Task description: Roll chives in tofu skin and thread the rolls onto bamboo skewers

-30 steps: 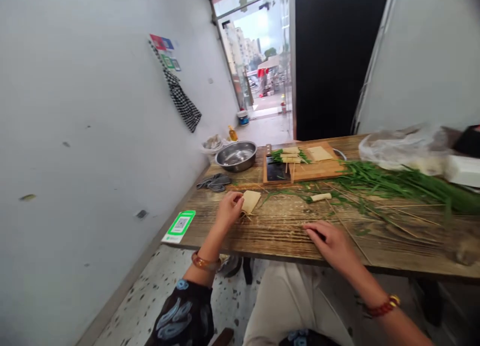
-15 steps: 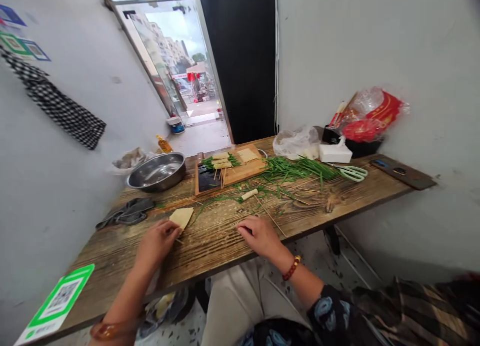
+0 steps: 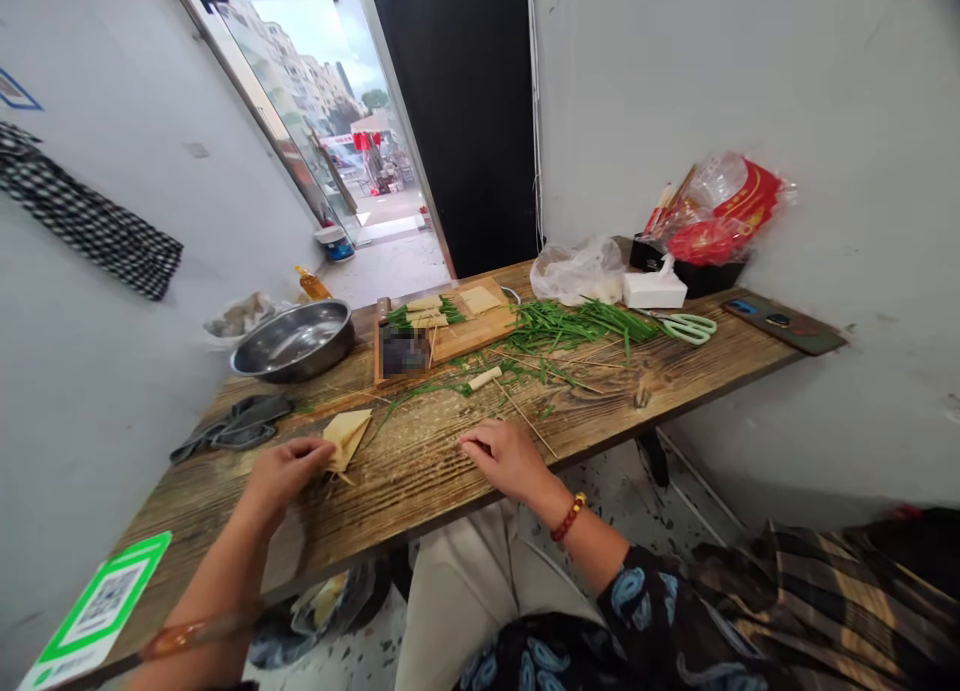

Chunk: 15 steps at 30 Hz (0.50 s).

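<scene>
My left hand [image 3: 283, 476] pinches the near left edge of a thin pale-yellow tofu sheet [image 3: 350, 433], which lies partly folded over on the wooden table. Close to the table's front edge rests my right hand [image 3: 510, 461], its fingers curled against the thumb; whatever they may hold is hidden. Beyond it is a single tofu roll [image 3: 484, 379] with green ends. A thin wooden skewer [image 3: 527, 419] lies just past my right hand. Several skewered tofu rolls [image 3: 426, 313] with greens sit on the cutting board [image 3: 480, 339], beside another flat sheet [image 3: 480, 299].
A heap of chives [image 3: 581, 323] lies right of the board, near green-handled scissors [image 3: 690, 328], a plastic bag [image 3: 576, 271] and a tissue box [image 3: 654, 289]. At left are a steel basin [image 3: 294, 341] and a dark cloth [image 3: 238, 426]. A phone case [image 3: 787, 321] lies far right.
My left hand has shifted, and the tofu sheet's edge beside it is now lifted and folded over. My right hand stays closed in nearly the same place. The camera view has turned slightly.
</scene>
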Motion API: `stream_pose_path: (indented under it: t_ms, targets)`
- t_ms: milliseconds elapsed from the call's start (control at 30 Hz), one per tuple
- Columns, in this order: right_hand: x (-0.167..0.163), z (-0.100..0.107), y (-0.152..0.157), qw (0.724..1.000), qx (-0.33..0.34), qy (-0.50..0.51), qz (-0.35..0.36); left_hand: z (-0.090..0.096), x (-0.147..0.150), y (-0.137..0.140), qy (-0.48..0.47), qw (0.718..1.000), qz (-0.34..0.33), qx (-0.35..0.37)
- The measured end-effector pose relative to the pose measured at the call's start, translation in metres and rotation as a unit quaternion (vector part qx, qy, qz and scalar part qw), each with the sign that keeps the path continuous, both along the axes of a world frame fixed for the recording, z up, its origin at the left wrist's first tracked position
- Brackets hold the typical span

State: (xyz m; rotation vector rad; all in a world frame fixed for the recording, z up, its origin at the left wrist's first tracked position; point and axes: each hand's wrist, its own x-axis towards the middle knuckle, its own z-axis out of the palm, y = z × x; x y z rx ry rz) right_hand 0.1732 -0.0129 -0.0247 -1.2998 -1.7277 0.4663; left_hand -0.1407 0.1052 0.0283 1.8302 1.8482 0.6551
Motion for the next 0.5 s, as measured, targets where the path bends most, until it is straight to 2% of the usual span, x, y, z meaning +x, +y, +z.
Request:
stream_pose_path:
  t_ms: [67,167,233,367,500]
  targets:
    - [0.000,-0.001,0.001,1.000,0.000,0.004,-0.004,-0.003,-0.004,0.002,-0.115,0.992,0.032,-0.032]
    - [-0.001,-0.001,-0.002,1.000,0.000,0.014,0.010,-0.003,-0.003,-0.004,-0.174,0.982,0.064,-0.025]
    - [-0.001,-0.003,-0.006,1.000,-0.001,0.022,0.022,0.000,0.001,-0.013,-0.263,0.963,0.050,-0.020]
    - [0.002,-0.013,-0.006,0.998,0.003,0.046,0.048,0.007,0.008,-0.021,-0.313,0.947,0.070,0.025]
    - [0.005,-0.021,-0.003,0.999,-0.007,0.013,0.048,0.019,0.016,-0.023,-0.362,0.929,0.059,0.047]
